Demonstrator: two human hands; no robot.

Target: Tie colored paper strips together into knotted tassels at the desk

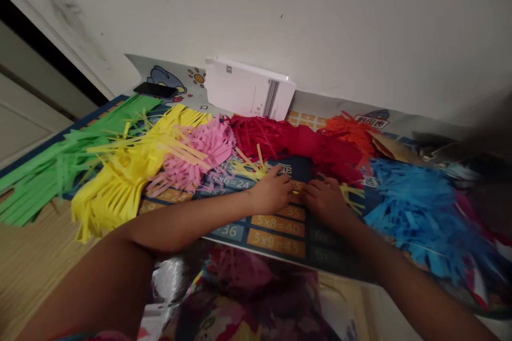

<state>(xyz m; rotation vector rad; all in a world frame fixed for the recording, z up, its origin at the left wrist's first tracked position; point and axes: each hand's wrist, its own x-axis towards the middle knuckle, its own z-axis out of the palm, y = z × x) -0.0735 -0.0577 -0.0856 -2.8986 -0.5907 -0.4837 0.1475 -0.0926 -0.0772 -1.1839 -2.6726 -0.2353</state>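
Observation:
Over the printed table mat (276,224), my left hand (272,191) and my right hand (325,201) are close together, fingers curled and closed. Between them passes a yellow fringed paper strip (250,166); its cut ends stick out to the left of my left hand and behind my right hand. The fingertips hide its middle. Just beyond the hands lies a red paper tassel (304,141), gathered at its middle. A pink tassel (212,144) and a yellow tassel (124,176) are to the left. Further left lies green fringed paper (64,160).
A blue tassel (416,213) spreads on the right, with an orange tassel (352,130) behind the red one. A white booklet or box (248,88) leans against the wall (320,21). A dark phone (156,90) lies at the back left. Bags and fringe sit below the front edge.

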